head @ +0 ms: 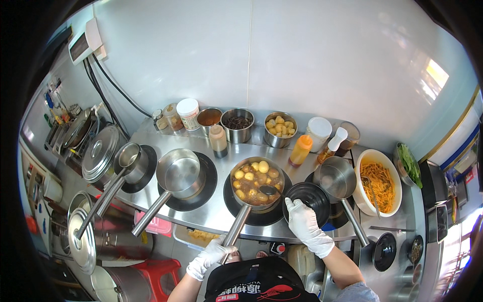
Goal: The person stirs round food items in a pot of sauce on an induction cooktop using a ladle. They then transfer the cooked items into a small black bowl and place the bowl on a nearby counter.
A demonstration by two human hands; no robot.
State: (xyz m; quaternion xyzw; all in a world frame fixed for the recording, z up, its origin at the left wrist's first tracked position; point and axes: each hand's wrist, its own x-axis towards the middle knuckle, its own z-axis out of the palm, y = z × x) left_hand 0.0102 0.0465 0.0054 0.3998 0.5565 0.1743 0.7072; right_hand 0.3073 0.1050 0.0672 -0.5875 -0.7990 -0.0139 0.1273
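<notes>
My left hand (pixel 212 252), in a white glove, is closed around the steel handle of a saucepan (pixel 237 231). Eggs and round pieces sit in brown broth (pixel 253 184) inside that pan, on a black hob plate. My right hand (pixel 303 221), also gloved, grips the near rim of a black bowl (pixel 314 200), tilted just right of the pan. A black spoon (pixel 268 190) dips into the broth; its handle runs towards the bowl and my right hand, and whether I hold it too is unclear. The bowl's near left part lies under my fingers.
An empty saucepan (pixel 335 177) stands close right of the bowl, beside a white tub of shredded orange vegetable (pixel 394 196). More saucepans (pixel 181 170) stand left. Squeeze bottles (pixel 300 151) and steel pots (pixel 278 140) line the back. A red stool (pixel 166 266) is low left.
</notes>
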